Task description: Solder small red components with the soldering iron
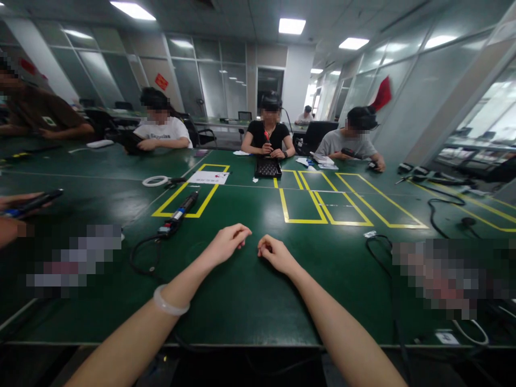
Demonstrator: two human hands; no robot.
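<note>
Both my forearms reach out over a green table point(242, 290). My left hand point(228, 243) rests on the tabletop with its fingers curled in, and a pale bangle point(169, 303) circles that wrist. My right hand point(274, 252) lies a few centimetres to the right, also loosely curled, fingertips pointing toward the left hand. Nothing shows inside either hand. A black electric screwdriver point(179, 213) with a cable lies to the left of my left hand, apart from it.
Yellow tape rectangles point(322, 207) mark the table ahead. A white tape ring point(155, 181), a paper sheet point(208, 177) and a black tray point(268, 168) lie further off. Several seated people work across the table. Another person's hand point(18, 207) holds a tool at left. Black cables point(437, 215) trail at right.
</note>
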